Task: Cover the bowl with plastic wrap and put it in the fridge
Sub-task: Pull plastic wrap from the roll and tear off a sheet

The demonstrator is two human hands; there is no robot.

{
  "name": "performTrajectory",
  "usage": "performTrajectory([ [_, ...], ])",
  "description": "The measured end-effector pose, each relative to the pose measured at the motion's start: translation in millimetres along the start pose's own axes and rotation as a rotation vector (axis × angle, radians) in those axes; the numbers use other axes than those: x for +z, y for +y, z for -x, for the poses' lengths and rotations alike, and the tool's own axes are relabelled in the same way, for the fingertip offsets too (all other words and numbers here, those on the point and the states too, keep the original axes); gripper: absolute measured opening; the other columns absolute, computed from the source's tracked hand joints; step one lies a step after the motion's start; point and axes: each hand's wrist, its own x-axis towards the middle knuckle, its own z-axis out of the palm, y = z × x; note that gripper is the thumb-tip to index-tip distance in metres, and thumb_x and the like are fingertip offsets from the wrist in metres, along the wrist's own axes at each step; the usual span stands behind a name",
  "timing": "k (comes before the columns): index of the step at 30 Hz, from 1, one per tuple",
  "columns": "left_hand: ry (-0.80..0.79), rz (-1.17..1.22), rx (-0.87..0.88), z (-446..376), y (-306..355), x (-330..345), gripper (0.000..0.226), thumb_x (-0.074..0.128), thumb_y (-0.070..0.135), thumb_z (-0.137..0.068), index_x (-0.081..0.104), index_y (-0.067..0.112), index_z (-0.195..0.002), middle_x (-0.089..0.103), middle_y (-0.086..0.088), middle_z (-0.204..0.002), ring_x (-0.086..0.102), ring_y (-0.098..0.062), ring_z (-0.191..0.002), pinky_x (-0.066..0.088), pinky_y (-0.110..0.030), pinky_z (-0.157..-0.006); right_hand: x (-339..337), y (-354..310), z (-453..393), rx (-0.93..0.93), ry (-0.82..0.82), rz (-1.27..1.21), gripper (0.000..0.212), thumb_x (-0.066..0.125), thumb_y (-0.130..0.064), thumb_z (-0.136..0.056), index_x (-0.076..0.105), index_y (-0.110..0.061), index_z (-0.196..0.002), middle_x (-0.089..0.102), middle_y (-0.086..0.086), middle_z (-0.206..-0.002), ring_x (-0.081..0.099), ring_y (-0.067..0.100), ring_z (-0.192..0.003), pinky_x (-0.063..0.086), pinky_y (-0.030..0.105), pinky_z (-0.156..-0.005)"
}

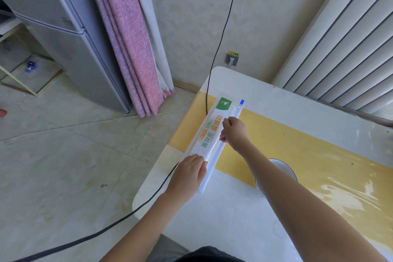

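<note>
A long white plastic wrap box (209, 134) with green and orange print lies near the left edge of the table (223, 215). My left hand (187, 174) grips its near end. My right hand (234, 132) pinches at the box's right long edge, beside the cutter rail with its blue slider (242, 102). A white bowl (280, 168) with a dark rim stands on the table to the right of the box, mostly hidden behind my right forearm. The grey fridge (70, 49) stands shut at the far left.
A black cable (221, 38) hangs from above past the table's corner and trails over the floor at the left. Pink curtains (131, 49) hang beside the fridge. A white radiator (344, 38) stands behind the table. A yellow mat (308, 151) covers the table's middle.
</note>
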Motion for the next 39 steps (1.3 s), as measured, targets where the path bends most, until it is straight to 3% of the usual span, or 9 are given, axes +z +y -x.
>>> performTrajectory([
  [4, -0.062, 0.300, -0.194, -11, 16, -10, 0.040, 0.038, 0.016, -0.098, 0.021, 0.021, -0.062, 0.024, 0.006, -0.058, 0.025, -0.013, -0.056, 0.020, -0.023, -0.053, -8, -15, 6, -0.076, 0.008, -0.111, 0.024, 0.033, -0.010, -0.096, 0.043, -0.007, -0.074, 0.052, 0.011, -0.060, 0.053, 0.020, -0.052, 0.049, 0.026, -0.050],
  [8, -0.177, 0.699, -0.390, -24, 30, -32, 0.037, 0.041, 0.021, -0.098, 0.029, 0.017, -0.064, 0.027, 0.004, -0.055, 0.025, -0.014, -0.054, 0.026, -0.030, -0.054, -19, -33, 9, -0.147, 0.005, -0.185, 0.022, 0.032, -0.008, -0.096, 0.044, -0.008, -0.076, 0.050, 0.012, -0.060, 0.051, 0.019, -0.049, 0.044, 0.018, -0.042],
  [10, -0.198, 0.836, -0.470, -29, 31, -42, 0.036, 0.043, 0.024, -0.099, 0.035, 0.018, -0.064, 0.028, 0.011, -0.051, 0.026, -0.011, -0.052, 0.028, -0.023, -0.051, -23, -43, 12, -0.189, 0.009, -0.212, 0.023, 0.032, -0.008, -0.096, 0.044, -0.008, -0.076, 0.049, 0.013, -0.058, 0.049, 0.017, -0.047, 0.043, 0.019, -0.043],
  [14, -0.135, 1.173, -0.559, -42, 37, -58, 0.042, 0.049, 0.028, -0.088, 0.047, 0.027, -0.047, 0.033, 0.013, -0.048, 0.032, -0.005, -0.048, 0.029, -0.022, -0.055, -37, -60, 21, -0.224, 0.059, -0.358, 0.029, 0.035, -0.008, -0.095, 0.040, -0.011, -0.067, 0.045, 0.009, -0.051, 0.041, 0.015, -0.042, 0.036, 0.019, -0.042],
  [19, -0.020, 1.647, -0.618, -55, 47, -76, 0.040, 0.051, 0.017, -0.085, 0.041, 0.022, -0.047, 0.029, 0.007, -0.047, 0.028, -0.007, -0.042, 0.031, -0.019, -0.046, -54, -78, 35, -0.265, 0.078, -0.556, 0.035, 0.036, -0.009, -0.095, 0.036, -0.013, -0.060, 0.040, 0.010, -0.055, 0.034, 0.011, -0.037, 0.028, 0.022, -0.045],
  [24, 0.055, 1.728, -0.581, -69, 61, -103, 0.026, 0.053, 0.020, -0.082, 0.042, 0.021, -0.058, 0.028, 0.006, -0.056, 0.014, -0.011, -0.060, 0.026, -0.021, -0.050, -66, -107, 49, -0.310, 0.041, -0.684, 0.033, 0.036, -0.009, -0.096, 0.034, -0.015, -0.064, 0.036, 0.007, -0.055, 0.028, 0.011, -0.038, 0.025, 0.019, -0.042],
  [27, 0.044, 1.778, -0.486, -76, 70, -118, 0.037, 0.047, 0.018, -0.090, 0.048, 0.021, -0.053, 0.039, 0.007, -0.051, 0.035, -0.008, -0.044, 0.031, -0.018, -0.044, -74, -123, 57, -0.330, 0.034, -0.750, 0.033, 0.038, -0.010, -0.097, 0.034, -0.015, -0.065, 0.033, -0.001, -0.046, 0.026, 0.012, -0.038, 0.025, 0.018, -0.041],
  [32, 0.097, 1.773, -0.413, -83, 90, -142, 0.019, 0.058, 0.025, -0.072, 0.047, 0.022, -0.057, 0.036, 0.003, -0.060, 0.031, -0.010, -0.049, 0.026, -0.021, -0.049, -88, -150, 69, -0.387, 0.018, -0.815, 0.032, 0.040, -0.010, -0.095, 0.033, -0.015, -0.065, 0.029, -0.001, -0.049, 0.023, 0.016, -0.044, 0.022, 0.022, -0.043],
  [39, -0.001, 1.790, -0.237, -94, 112, -171, 0.028, 0.054, 0.022, -0.080, 0.053, 0.025, -0.052, 0.033, 0.010, -0.046, 0.028, -0.004, -0.038, 0.020, -0.019, -0.042, -110, -180, 84, -0.484, 0.005, -0.816, 0.035, 0.041, -0.013, -0.097, 0.037, -0.016, -0.062, 0.032, -0.006, -0.044, 0.028, 0.011, -0.035, 0.025, 0.019, -0.040],
])
